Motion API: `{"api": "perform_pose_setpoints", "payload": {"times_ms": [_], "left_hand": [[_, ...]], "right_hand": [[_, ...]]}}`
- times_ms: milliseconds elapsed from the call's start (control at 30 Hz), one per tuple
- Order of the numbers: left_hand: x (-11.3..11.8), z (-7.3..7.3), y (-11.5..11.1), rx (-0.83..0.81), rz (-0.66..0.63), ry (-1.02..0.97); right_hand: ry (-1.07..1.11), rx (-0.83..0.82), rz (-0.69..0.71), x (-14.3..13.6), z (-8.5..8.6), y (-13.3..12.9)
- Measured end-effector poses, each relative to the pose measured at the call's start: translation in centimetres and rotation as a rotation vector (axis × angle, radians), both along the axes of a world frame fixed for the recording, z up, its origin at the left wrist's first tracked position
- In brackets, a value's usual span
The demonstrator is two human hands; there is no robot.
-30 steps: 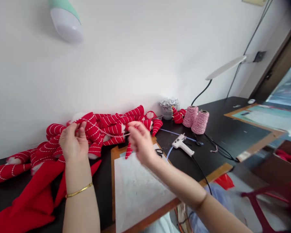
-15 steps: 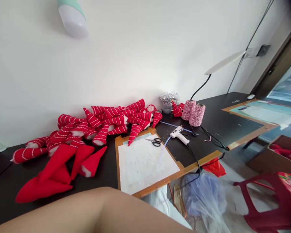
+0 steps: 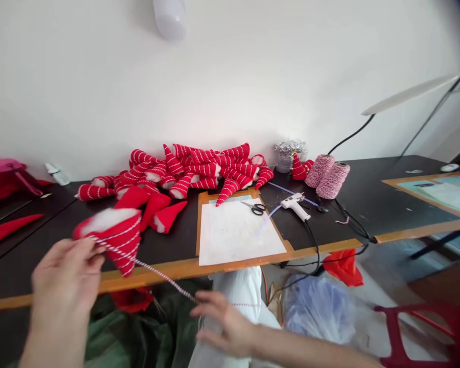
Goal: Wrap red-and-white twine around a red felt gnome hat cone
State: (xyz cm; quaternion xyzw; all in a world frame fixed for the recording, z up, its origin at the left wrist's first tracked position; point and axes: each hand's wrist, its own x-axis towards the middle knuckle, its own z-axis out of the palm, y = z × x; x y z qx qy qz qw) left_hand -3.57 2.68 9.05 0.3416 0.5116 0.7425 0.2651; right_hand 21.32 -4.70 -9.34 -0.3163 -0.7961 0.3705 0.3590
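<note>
My left hand (image 3: 63, 286) holds a red cone hat wrapped with white striped twine (image 3: 117, 237), stuffing showing at its wide end, over the near table edge. A red-and-white twine strand (image 3: 161, 276) runs from the cone down to my right hand (image 3: 224, 324), which pinches it below the table edge. A pile of finished striped cones (image 3: 199, 168) lies at the back of the black table (image 3: 368, 204), with plain red cones (image 3: 157, 209) in front.
A wood-framed white work mat (image 3: 237, 235) holds scissors (image 3: 255, 207). A glue gun (image 3: 297, 204), two twine spools (image 3: 327, 176) and a jar of silver bits (image 3: 289, 153) sit to the right. Plastic bags (image 3: 318, 306) and a red stool (image 3: 425, 332) are below.
The view swung back and down from the table. My hands, out of sight half a second ago, now hold a striped cone and its twine near the front edge.
</note>
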Motion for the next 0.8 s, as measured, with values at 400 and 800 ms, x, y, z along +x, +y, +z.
{"api": "perform_pose_setpoints", "payload": {"times_ms": [400, 800], "left_hand": [[7.1, -2.4, -3.9, -0.032, -0.34, -0.19], [9.9, -8.1, -4.2, -0.063, -0.34, -0.174]], "right_hand": [[-0.394, 0.123, -0.768, 18.1, 6.9, 19.8], [-0.133, -0.348, -0.503, 17.3, 9.0, 16.5]]}}
